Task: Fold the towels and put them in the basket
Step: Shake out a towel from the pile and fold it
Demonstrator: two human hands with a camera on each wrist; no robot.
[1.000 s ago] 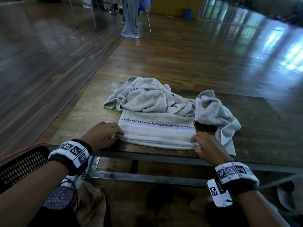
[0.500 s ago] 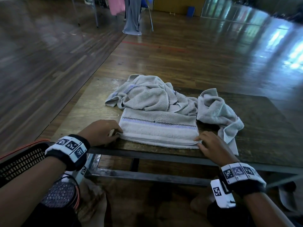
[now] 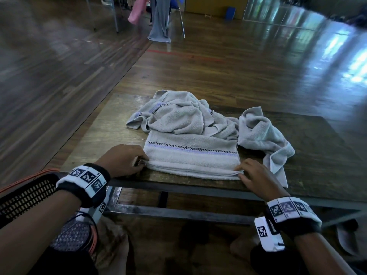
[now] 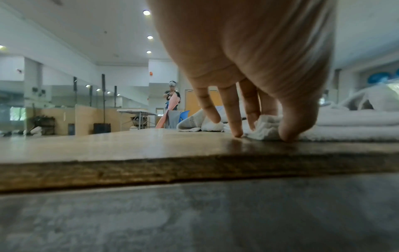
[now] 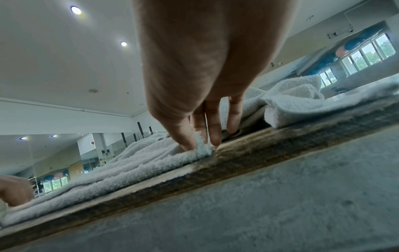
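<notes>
A pale grey towel point(image 3: 190, 157) with a checked purple band lies part folded near the front edge of the low wooden table point(image 3: 103, 132). My left hand point(image 3: 127, 159) pinches its near left corner point(image 4: 263, 127) between thumb and fingers. At the near right corner point(image 5: 200, 146) my right hand point(image 3: 256, 175) pinches the layered edge. Behind it lie a crumpled grey towel point(image 3: 178, 116) and another one point(image 3: 260, 132) at the right. A black mesh basket point(image 3: 25, 195) stands low at the left, beside my left forearm.
The table's metal frame point(image 3: 178, 211) runs below the front edge. Polished wooden floor surrounds the table. Far back, a person point(image 4: 172, 100) holds a pink cloth near a chair point(image 3: 178, 14) draped with grey fabric.
Both hands stay at the folded towel's near corners; the right hand has shifted slightly right along the edge. The head view has tilted up a little.
</notes>
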